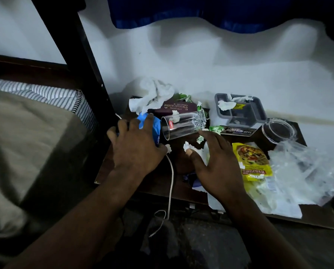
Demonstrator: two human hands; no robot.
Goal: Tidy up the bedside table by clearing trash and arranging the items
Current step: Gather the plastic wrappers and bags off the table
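Note:
The dark wooden bedside table (158, 183) is littered. A clear drinking glass (183, 124) lies on its side in the middle. My left hand (135, 146) rests with spread fingers on a blue wrapper (149, 124) just left of the glass. My right hand (216, 167) hovers flat below the glass, its thumb touching small white tissue scraps (187, 146). Behind the glass lie a maroon spectacles case (173, 108) and a big crumpled white tissue (152, 94). A yellow spice packet (253, 162) lies right of my right hand.
A grey compartment tray (240, 111) holding tissue bits, a black box (238, 131) and a clear round dish (278, 131) stand at the back right. A clear plastic bag (307, 171) covers the right end. A white cable (171, 181) hangs over the front edge. The bed (26, 142) is on the left.

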